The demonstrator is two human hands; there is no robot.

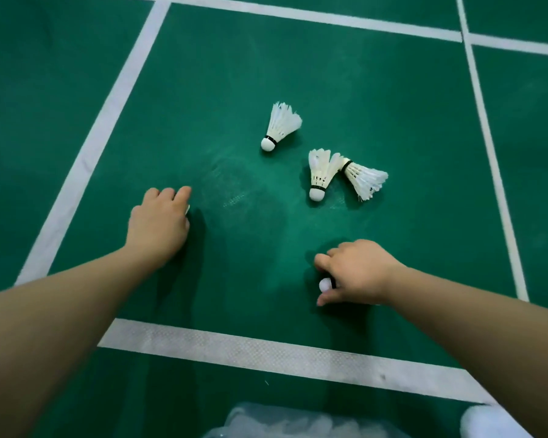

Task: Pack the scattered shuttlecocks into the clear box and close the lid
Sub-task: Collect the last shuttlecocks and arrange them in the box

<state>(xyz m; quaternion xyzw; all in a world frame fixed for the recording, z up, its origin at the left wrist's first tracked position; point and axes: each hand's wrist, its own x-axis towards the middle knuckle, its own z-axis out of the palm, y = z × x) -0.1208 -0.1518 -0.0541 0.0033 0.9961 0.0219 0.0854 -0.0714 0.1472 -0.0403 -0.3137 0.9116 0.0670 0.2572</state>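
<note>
Three white feather shuttlecocks lie on the green court floor: one further away at centre, and two touching each other, one with its cork toward me and one lying to its right. My right hand is shut on another shuttlecock, whose white cork pokes out between the fingers. My left hand is curled over something white on the floor, only a sliver showing. The clear box with white feathers inside sits at the bottom edge.
White court lines cross the floor: one band in front of me, a diagonal one on the left, a thin one on the right. A white object sits at the bottom right corner.
</note>
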